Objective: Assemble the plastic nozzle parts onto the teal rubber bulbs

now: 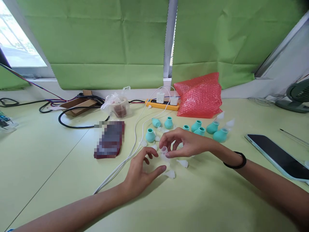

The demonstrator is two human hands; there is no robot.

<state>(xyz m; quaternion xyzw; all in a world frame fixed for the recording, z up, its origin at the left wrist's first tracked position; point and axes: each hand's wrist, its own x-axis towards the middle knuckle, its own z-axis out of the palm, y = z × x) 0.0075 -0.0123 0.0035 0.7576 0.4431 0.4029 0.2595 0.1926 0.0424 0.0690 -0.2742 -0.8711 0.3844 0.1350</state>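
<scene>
My right hand [183,143] has its thumb and fingertips on a small clear plastic tube-like piece [164,151] with a round open top. Facing it, my left hand [142,169] holds nothing; its thumb and fingers are apart. White translucent tapered tips lie on the table near my hands, one tip [170,174] by my left thumb and another tip [183,163] below my right hand. Several teal rubber bulbs stand behind the hands, among them one bulb [150,135] with its opening upward. At the right, a bulb [220,135] has a clear tip fitted on it.
White cables [135,141] run across the table to a yellow power strip [164,104]. A red bubble-wrap bag [199,96] stands at the back. A dark red phone-like object [109,140] is on the left, a phone [277,156] on the right. Tape [119,108] sits in a plastic bag.
</scene>
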